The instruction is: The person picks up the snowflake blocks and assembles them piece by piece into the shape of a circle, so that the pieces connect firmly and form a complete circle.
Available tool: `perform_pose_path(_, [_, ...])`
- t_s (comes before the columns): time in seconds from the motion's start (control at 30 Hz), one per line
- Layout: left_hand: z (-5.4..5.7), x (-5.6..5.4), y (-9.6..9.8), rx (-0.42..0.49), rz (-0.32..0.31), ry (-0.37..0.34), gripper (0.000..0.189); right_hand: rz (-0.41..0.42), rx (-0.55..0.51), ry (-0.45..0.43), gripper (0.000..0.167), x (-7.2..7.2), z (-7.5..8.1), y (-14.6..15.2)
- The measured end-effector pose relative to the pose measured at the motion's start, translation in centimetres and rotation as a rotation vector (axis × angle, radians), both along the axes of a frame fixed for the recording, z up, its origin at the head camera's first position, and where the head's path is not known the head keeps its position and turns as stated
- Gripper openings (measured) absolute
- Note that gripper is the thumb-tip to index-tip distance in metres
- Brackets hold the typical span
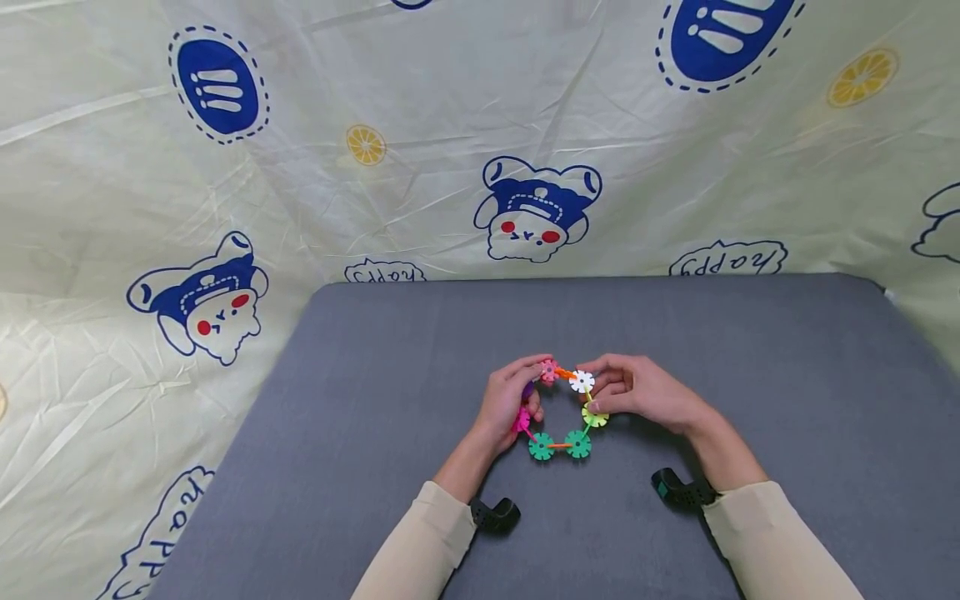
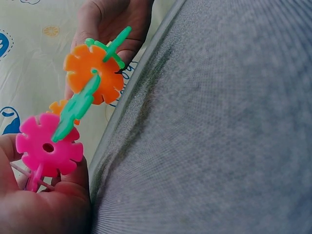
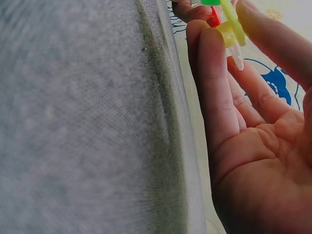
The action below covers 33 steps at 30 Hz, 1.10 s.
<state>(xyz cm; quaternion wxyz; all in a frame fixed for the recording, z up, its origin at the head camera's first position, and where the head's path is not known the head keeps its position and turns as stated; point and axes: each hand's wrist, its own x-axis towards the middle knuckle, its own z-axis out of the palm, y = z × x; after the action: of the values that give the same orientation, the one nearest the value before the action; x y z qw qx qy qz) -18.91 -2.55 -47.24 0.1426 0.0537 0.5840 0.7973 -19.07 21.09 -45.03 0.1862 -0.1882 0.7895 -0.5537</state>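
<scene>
Notched plastic snowflake discs, slotted edge to edge, form a closed ring between my two hands over the grey table. On the ring's left side my left hand point(image 1: 498, 408) grips it, its fingers round a magenta disc point(image 1: 522, 421) and partly hiding a purple one. My right hand point(image 1: 651, 387) pinches the right side, at a yellow disc point(image 1: 596, 416) beside a white disc point(image 1: 581, 382). Two green discs point(image 1: 541, 447) make up the near edge, joined by an orange one. At the far edge sits a pink disc point(image 1: 550, 371). An orange disc point(image 2: 80, 75) faces the left wrist view.
A grey cloth-covered table point(image 1: 360, 467) lies under both hands. Behind it and to the left hangs a pale printed sheet point(image 1: 435, 75). Black wrist straps point(image 1: 497, 517) sit at both cuffs.
</scene>
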Motion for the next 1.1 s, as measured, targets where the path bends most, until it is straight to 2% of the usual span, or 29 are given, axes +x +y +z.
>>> perform_pose_path(0.27, [-0.4,-0.5,0.6,-0.079,0.021,0.044,0.038,-0.030,0.049,-0.008,0.056,0.0,-0.2,0.4])
perform_pose_path(0.47, [-0.7,-0.7,0.5,-0.166,0.106,0.148,0.033,-0.078,0.120,0.014,0.057,-0.1,-0.4,0.3])
perform_pose_path(0.7, [-1.1,-0.8,-0.3,-0.592,0.268,0.414,0.018,-0.087,0.190,0.057,0.058,-0.4,-0.9,0.4])
perform_pose_path(0.77, [-1.2,-0.8,-0.5,-0.656,0.280,0.461,0.017,-0.084,0.200,0.061,0.058,-0.5,-1.0,0.5])
perform_pose_path(0.9, [-1.4,-0.8,-0.6,-0.721,0.281,0.486,0.018,-0.081,0.218,0.062,0.058,-0.7,-1.3,0.7])
perform_pose_path(1.1, [-1.3,-0.8,-0.6,-0.777,0.248,0.460,0.018,-0.086,0.222,0.048,0.059,-0.8,-1.3,1.0])
